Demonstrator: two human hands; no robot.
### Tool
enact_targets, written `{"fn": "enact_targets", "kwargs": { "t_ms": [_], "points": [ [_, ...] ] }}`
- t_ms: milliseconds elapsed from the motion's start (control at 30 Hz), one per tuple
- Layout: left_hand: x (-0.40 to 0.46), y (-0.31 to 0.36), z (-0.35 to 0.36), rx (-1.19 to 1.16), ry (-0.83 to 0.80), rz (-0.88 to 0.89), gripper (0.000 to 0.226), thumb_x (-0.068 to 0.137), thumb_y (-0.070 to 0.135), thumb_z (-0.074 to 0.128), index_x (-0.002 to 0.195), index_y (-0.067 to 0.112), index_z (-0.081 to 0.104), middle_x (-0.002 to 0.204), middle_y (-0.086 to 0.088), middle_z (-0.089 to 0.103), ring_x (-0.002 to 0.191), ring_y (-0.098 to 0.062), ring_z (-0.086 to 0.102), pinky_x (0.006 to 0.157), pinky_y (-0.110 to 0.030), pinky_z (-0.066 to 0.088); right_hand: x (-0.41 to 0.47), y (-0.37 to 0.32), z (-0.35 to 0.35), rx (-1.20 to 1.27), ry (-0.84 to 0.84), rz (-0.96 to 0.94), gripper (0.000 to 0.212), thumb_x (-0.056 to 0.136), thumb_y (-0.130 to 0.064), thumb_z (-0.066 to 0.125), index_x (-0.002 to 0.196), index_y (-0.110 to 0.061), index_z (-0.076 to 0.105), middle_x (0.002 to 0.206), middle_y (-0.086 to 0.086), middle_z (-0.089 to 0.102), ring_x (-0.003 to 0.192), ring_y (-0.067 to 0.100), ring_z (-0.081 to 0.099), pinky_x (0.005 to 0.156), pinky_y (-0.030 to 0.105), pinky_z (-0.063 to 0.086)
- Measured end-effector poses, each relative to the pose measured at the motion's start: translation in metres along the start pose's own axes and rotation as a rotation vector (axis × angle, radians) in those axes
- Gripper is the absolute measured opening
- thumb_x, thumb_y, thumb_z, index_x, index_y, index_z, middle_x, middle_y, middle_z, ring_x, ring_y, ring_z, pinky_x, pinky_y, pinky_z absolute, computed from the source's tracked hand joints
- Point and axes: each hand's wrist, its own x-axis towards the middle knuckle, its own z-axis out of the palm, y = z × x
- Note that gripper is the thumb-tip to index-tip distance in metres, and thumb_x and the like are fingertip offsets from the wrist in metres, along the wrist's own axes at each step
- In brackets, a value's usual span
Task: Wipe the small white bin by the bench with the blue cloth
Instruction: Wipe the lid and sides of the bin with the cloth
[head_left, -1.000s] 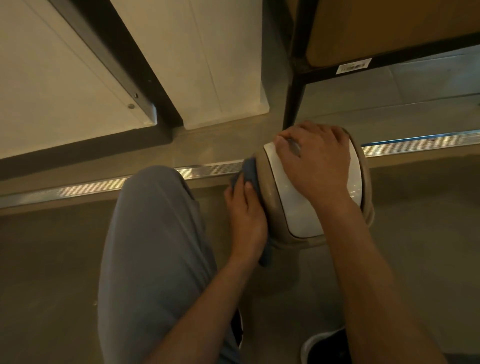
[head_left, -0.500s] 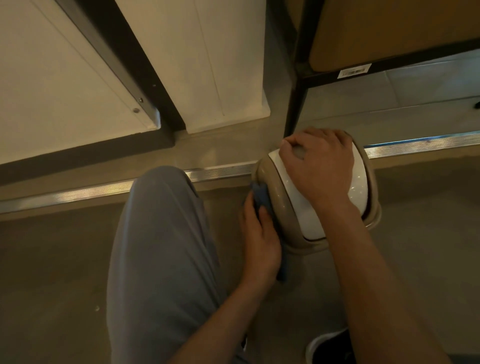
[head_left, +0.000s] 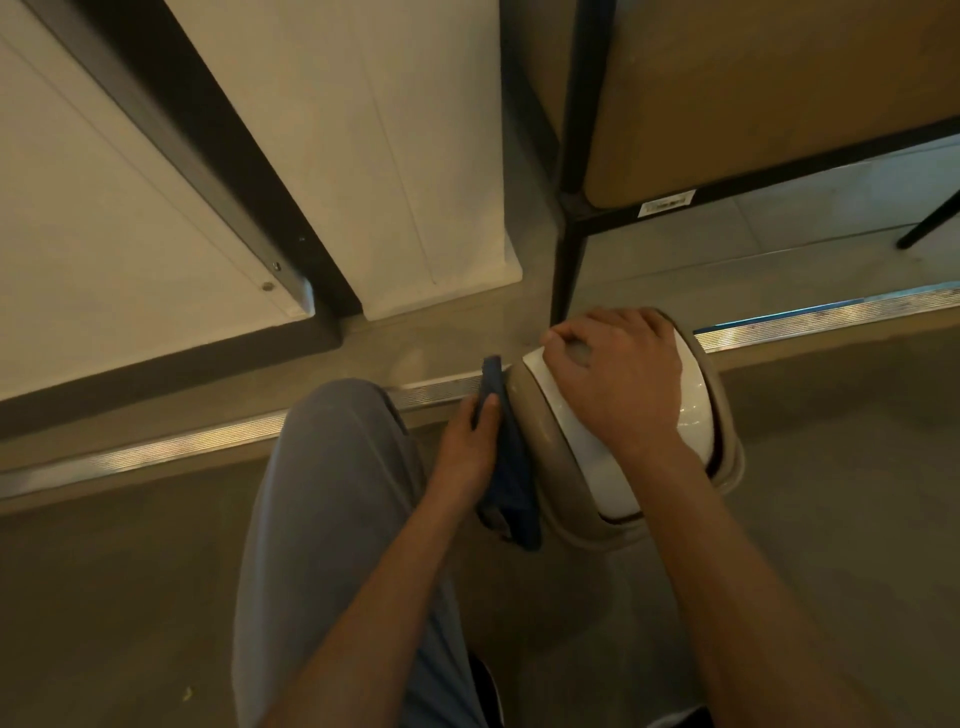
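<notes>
The small bin (head_left: 545, 431) has a beige rim and a white swing lid, and stands on the floor beside the bench's black leg. My right hand (head_left: 618, 379) lies flat on top of the lid, fingers curled over its far edge. My left hand (head_left: 467, 452) presses the blue cloth (head_left: 506, 467) against the bin's left side. The cloth runs from above my fingertips down past my wrist. The bin's lower body is hidden under its lid and my arms.
A wooden bench (head_left: 753, 104) with a black metal frame stands behind the bin. A metal floor strip (head_left: 156, 452) crosses the floor. My grey-trousered knee (head_left: 332, 467) is just left of the bin. White panels (head_left: 389, 156) stand at the back left.
My left hand with the cloth slid down the bin's side, then back up toward the rim. My right hand stayed on the lid.
</notes>
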Motion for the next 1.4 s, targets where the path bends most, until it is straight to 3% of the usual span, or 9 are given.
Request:
{"fn": "enact_targets", "kwargs": {
  "t_ms": [100,167,333,633,800,1033,1167,1267,1400],
  "points": [
    [0.037,0.029,-0.021,0.195,-0.152,-0.058,0.034,0.105,0.042,0.045,0.122,0.018,0.063,0.122,-0.007,0.066,0.114,-0.026,0.06,0.1,-0.037,0.046,0.001,-0.001,-0.002,0.0,-0.022,0.01,0.03,0.094,-0.042,0.049,0.099,-0.025,0.072,0.106,-0.001,0.071,0.106,0.02,0.061,0.105,0.042,0.034],
    [0.05,0.051,-0.025,0.273,-0.263,-0.058,0.04,0.103,0.043,0.049,0.132,0.018,0.061,0.128,-0.001,0.062,0.116,-0.023,0.058,0.104,-0.034,0.043,0.001,-0.002,-0.002,-0.012,-0.012,0.01,0.029,0.093,-0.042,0.05,0.098,-0.024,0.073,0.104,0.0,0.071,0.103,0.021,0.061,0.103,0.043,0.036],
    [0.072,0.084,-0.011,0.34,-0.389,0.002,0.028,0.101,0.04,0.055,0.12,0.024,0.07,0.103,0.012,0.067,0.088,-0.003,0.061,0.072,-0.018,0.048,0.002,0.0,0.0,-0.037,-0.029,0.022,0.035,0.094,-0.046,0.046,0.1,-0.026,0.074,0.105,-0.005,0.071,0.104,0.017,0.06,0.104,0.043,0.038],
    [0.076,0.046,-0.028,0.345,-0.326,-0.002,0.037,0.094,0.059,0.056,0.121,0.035,0.066,0.128,0.0,0.067,0.116,-0.022,0.06,0.11,-0.044,0.044,0.004,0.011,-0.012,0.214,-0.011,0.073,0.029,0.091,-0.039,0.053,0.109,-0.022,0.068,0.117,0.001,0.064,0.118,0.019,0.051,0.104,0.027,0.025],
    [0.075,0.053,-0.027,0.435,-0.368,0.057,0.047,0.098,0.054,0.052,0.135,0.026,0.061,0.125,0.006,0.06,0.112,-0.014,0.053,0.098,-0.03,0.04,-0.006,0.032,-0.017,0.165,0.055,0.224,0.04,0.087,-0.056,0.043,0.106,-0.03,0.067,0.121,-0.005,0.061,0.121,0.018,0.049,0.111,0.049,0.031],
    [0.083,0.069,-0.015,0.458,-0.443,0.041,0.046,0.095,0.057,0.056,0.133,0.031,0.063,0.125,0.009,0.062,0.106,-0.01,0.056,0.091,-0.027,0.039,-0.007,0.036,-0.023,0.149,0.001,0.228,0.024,0.096,-0.039,0.058,0.113,-0.026,0.069,0.123,-0.007,0.062,0.119,0.013,0.047,0.092,0.026,0.028],
    [0.098,0.097,0.02,0.582,-0.491,0.095,0.043,0.096,0.06,0.053,0.127,0.033,0.065,0.125,0.006,0.063,0.098,-0.01,0.059,0.08,-0.027,0.044,-0.007,0.042,-0.024,0.146,0.022,0.176,0.022,0.095,-0.04,0.06,0.11,-0.028,0.071,0.119,-0.006,0.065,0.117,0.017,0.052,0.089,0.028,0.033],
    [0.104,0.107,0.037,0.649,-0.519,0.122,0.047,0.097,0.059,0.05,0.133,0.03,0.061,0.139,-0.002,0.059,0.118,-0.021,0.057,0.092,-0.034,0.042,-0.008,0.043,-0.023,0.123,0.028,0.199,0.026,0.096,-0.043,0.057,0.114,-0.028,0.069,0.121,-0.007,0.064,0.121,0.019,0.048,0.087,0.031,0.033],
    [0.1,0.094,0.011,0.716,-0.515,0.136,0.05,0.096,0.065,0.048,0.134,0.036,0.06,0.138,0.004,0.06,0.117,-0.017,0.056,0.099,-0.036,0.04,-0.009,0.044,-0.02,0.114,0.012,0.219,0.032,0.095,-0.049,0.05,0.115,-0.03,0.066,0.122,-0.007,0.062,0.122,0.021,0.047,0.085,0.034,0.036]
  ]
}}
